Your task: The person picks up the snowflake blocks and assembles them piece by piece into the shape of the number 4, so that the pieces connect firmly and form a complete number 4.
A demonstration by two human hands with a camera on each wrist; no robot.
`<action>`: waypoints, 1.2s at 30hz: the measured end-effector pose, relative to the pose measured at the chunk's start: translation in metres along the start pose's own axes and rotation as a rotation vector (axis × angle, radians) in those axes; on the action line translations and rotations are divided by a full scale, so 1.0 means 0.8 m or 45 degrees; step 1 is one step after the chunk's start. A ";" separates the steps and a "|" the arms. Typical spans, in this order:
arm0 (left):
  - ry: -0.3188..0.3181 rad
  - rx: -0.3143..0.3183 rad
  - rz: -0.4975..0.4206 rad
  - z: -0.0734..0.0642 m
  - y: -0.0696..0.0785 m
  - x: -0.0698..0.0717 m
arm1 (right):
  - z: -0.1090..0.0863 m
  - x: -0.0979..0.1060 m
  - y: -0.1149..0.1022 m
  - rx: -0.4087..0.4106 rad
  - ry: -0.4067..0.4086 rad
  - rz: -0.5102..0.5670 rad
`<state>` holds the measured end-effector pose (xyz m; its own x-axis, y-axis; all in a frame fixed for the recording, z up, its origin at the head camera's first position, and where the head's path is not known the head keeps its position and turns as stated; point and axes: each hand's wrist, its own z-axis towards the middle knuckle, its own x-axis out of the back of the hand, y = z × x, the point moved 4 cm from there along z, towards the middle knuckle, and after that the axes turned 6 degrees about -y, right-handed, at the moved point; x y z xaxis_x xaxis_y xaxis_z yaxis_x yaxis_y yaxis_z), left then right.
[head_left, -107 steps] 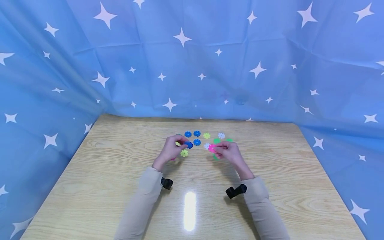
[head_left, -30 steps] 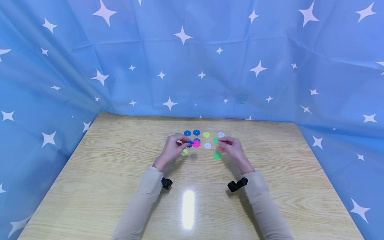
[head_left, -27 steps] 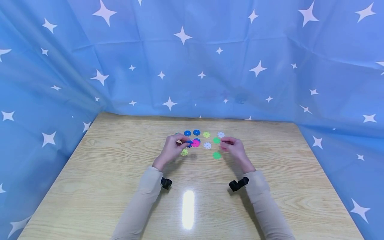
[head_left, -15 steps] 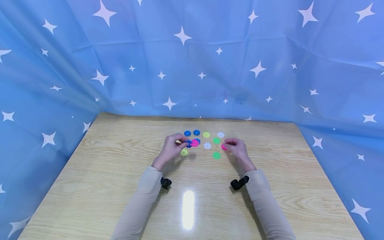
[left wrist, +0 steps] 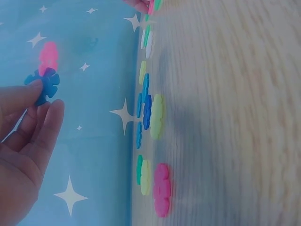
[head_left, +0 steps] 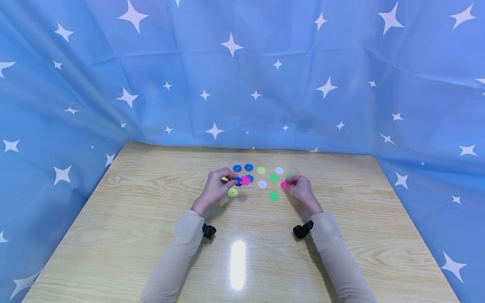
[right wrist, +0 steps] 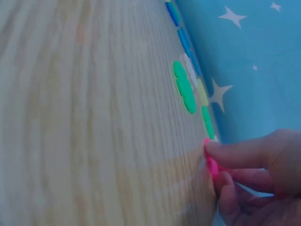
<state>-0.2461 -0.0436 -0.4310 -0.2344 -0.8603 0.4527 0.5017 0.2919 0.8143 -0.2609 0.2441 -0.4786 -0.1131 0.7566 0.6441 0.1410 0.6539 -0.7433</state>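
Note:
My left hand [head_left: 215,188], raised above the table, pinches a blue snowflake disc [left wrist: 44,87] between thumb and fingers. A pink snowflake disc [left wrist: 48,55] is joined to its edge and sticks out beyond the fingertips. To the right, my right hand [head_left: 302,190] pinches another pink snowflake disc [right wrist: 211,160] by its edge, low at the table surface; whether that disc touches the wood I cannot tell. Between the hands lie a white disc [head_left: 262,184] and two green discs, one farther [head_left: 273,177] and one nearer [head_left: 274,196]. A yellow disc [head_left: 233,192] lies below the left fingertips.
Several more flat discs lie along the back of the wooden table [head_left: 151,235]: blue [head_left: 237,168], yellow [head_left: 261,170] and white [head_left: 279,170]. A pink disc [left wrist: 162,190] rests on the near left. Behind hangs a blue star-patterned cloth [head_left: 242,84].
The pink disc that the right hand held earlier is now joined to the left hand's blue disc. My right hand has moved right and pinches another pink disc. The left hand barely moved.

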 end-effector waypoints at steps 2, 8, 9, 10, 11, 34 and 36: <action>-0.001 0.001 0.000 0.000 -0.001 0.000 | 0.000 0.000 -0.002 -0.004 -0.018 -0.041; -0.007 0.015 -0.003 0.001 -0.002 -0.001 | 0.001 0.002 -0.008 -0.074 -0.084 -0.119; -0.007 0.019 -0.004 0.001 -0.002 -0.001 | 0.001 0.003 -0.009 -0.076 -0.094 -0.133; -0.007 0.020 -0.004 0.001 -0.002 -0.001 | 0.001 0.003 -0.010 -0.080 -0.102 -0.139; -0.008 0.024 -0.006 0.001 -0.002 -0.001 | 0.001 0.004 -0.010 -0.081 -0.107 -0.148; -0.002 0.047 -0.013 0.000 -0.002 -0.001 | -0.010 0.014 -0.004 0.073 -0.017 0.031; -0.002 0.045 -0.014 -0.001 -0.002 -0.001 | -0.012 0.013 -0.003 0.050 -0.017 0.057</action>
<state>-0.2460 -0.0434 -0.4327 -0.2409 -0.8630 0.4441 0.4695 0.2968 0.8315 -0.2526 0.2499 -0.4684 -0.1204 0.7851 0.6076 0.1074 0.6187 -0.7782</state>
